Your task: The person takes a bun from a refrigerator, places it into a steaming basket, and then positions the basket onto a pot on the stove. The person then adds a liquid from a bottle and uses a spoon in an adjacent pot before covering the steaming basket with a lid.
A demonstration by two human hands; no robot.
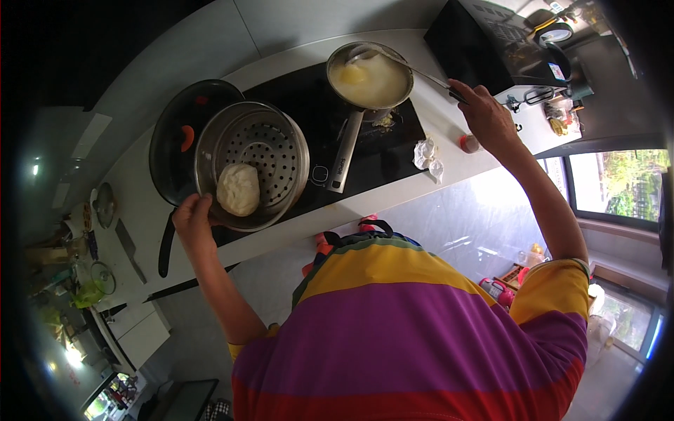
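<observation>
My right hand (487,118) grips the dark end of a long-handled metal ladle (416,68). The ladle's bowl rests in a steel saucepan (352,142) of pale, cloudy liquid (376,84) with a yellow patch in it. On the other side, my left hand (195,218) pinches the near left rim of a stainless-steel steamer (300,173). One white bun or dough ball (238,189) lies on its perforated bottom (271,158). Behind and left of the steamer, partly covered by it, is a black frying pan (171,142) with an orange piece (187,138) inside.
A black cooktop (389,152) carries the saucepan, with food bits beside it. Crumpled white scraps (425,155) and a small red-lidded jar (468,143) are at the right. A black microwave-like appliance (495,52) stands back right. A cleaver-like knife (129,247) lies left on the white counter (113,268).
</observation>
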